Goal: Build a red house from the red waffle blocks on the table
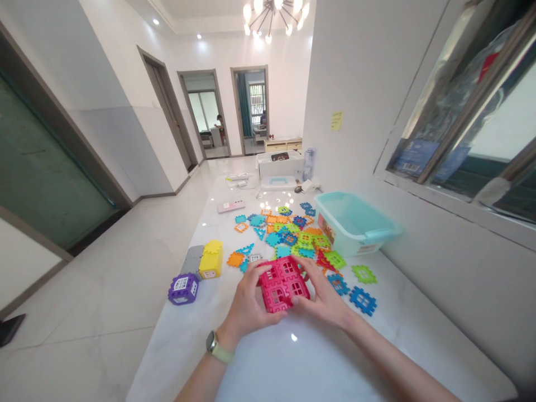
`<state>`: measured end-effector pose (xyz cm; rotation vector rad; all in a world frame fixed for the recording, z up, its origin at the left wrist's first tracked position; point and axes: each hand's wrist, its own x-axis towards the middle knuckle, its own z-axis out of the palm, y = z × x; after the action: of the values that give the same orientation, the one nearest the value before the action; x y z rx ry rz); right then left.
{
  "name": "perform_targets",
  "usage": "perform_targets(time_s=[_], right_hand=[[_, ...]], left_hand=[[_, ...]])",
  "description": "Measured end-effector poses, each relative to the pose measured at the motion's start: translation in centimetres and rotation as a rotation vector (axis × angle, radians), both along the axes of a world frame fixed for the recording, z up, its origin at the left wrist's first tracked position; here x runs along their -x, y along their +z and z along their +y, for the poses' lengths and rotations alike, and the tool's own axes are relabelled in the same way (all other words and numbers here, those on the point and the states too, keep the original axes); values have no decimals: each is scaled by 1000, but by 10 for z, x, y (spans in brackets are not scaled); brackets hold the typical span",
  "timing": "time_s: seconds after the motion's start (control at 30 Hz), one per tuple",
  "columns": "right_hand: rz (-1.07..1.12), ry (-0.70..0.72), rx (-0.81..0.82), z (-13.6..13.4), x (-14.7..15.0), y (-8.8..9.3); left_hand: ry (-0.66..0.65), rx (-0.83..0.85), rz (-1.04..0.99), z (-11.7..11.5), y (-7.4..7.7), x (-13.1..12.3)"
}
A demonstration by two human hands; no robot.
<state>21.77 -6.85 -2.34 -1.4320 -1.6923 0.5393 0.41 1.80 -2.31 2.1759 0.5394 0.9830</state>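
Note:
Both hands grip a pinkish-red block structure (282, 286) made of interlocking plastic window panels. My left hand (247, 304) is closed on its left side, a watch on that wrist. On the right side, my right hand (320, 296) holds it with the thumb at the lower right corner and the fingers at the top edge. Just beyond the hands lies a heap of colourful interlocking panels (288, 237). A blue window panel (363, 301) rests right of my right hand, with a green panel (364, 274) behind it.
To the left stand a purple block (183, 288), a yellow block (211, 262) and a grey block (192, 261). A turquoise bin (355, 223) sits against the right wall. Farther back on the table are a pink case (231, 206) and a white box (278, 164).

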Motion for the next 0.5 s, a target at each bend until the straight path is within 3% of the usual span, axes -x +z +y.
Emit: perform_targets(time_s=[0.2, 0.5], right_hand=[[-41, 200, -6, -3, -12, 3], [193, 170, -20, -3, -3, 15]], left_hand=[[-113, 305, -139, 6, -1, 8], [-220, 425, -92, 8, -8, 7]])
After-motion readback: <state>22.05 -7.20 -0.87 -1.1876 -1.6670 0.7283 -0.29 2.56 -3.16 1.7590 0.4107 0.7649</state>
